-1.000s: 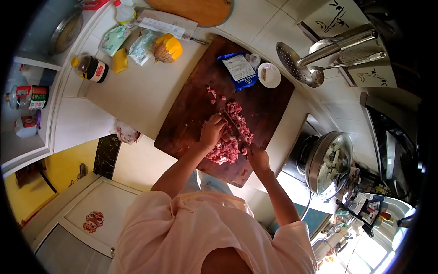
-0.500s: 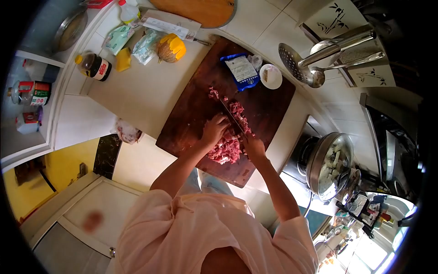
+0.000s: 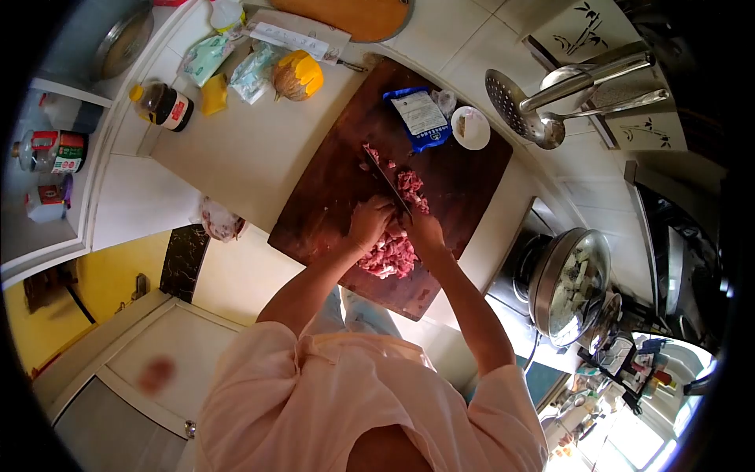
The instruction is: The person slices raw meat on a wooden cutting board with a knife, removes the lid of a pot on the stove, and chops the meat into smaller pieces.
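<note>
My right hand [image 3: 425, 232] is wrapped round the handle of a knife [image 3: 388, 182], whose narrow dark blade points up and left across the wooden cutting board [image 3: 322, 189]. Beside the blade, on its left, my left hand [image 3: 370, 223] lies at the upper edge of the meat pile [image 3: 390, 257], its fingers bent; whether they pinch a piece is hidden. Chopped meat [image 3: 410, 189] sits to the right of the blade, and a few small pieces are near its tip. A blue packet [image 3: 421, 118] and a small white dish [image 3: 470, 128] rest at the board's far end.
Left of the board, the counter [image 3: 236, 161] bears a cut pumpkin [image 3: 298, 76], tissue packs and a dark sauce bottle [image 3: 162, 107]. To the right stands a lidded pan [image 3: 572, 287] on the stove. A skimmer [image 3: 507, 96] and ladle hang at the upper right.
My right hand has moved up and left with the knife, and the blade tip now reaches the small pieces at the upper left. My left hand has stayed nearly in place.
</note>
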Motion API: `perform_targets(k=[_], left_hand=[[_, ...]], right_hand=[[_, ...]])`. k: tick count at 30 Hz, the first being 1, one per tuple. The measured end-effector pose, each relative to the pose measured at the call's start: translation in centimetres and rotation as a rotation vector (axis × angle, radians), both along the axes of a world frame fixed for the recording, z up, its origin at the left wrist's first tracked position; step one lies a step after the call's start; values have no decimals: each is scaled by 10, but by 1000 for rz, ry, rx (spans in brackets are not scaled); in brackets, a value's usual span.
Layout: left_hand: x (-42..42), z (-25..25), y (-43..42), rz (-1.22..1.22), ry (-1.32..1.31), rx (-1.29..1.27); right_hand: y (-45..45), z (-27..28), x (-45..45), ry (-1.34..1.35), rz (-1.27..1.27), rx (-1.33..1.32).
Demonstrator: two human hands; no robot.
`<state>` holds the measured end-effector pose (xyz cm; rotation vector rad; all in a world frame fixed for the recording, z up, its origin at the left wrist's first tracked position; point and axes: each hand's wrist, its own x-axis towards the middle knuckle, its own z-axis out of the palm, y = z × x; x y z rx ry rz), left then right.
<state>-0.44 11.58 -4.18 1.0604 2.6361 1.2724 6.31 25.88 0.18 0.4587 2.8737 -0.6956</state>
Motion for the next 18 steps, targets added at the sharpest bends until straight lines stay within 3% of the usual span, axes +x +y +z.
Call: perform_targets(k=[4, 8, 10, 18], left_hand=[[-3, -1, -4, -38, 46, 11], [1, 2, -6, 4, 128, -41], [5, -1, -7, 9, 121, -59], [3, 1, -6, -14, 106, -72]], right_hand=[[7, 0, 16, -118, 47, 56], [29, 36, 81, -233, -94, -110], [35, 35, 93, -206, -30, -68], [14, 11, 33, -194, 15, -40]])
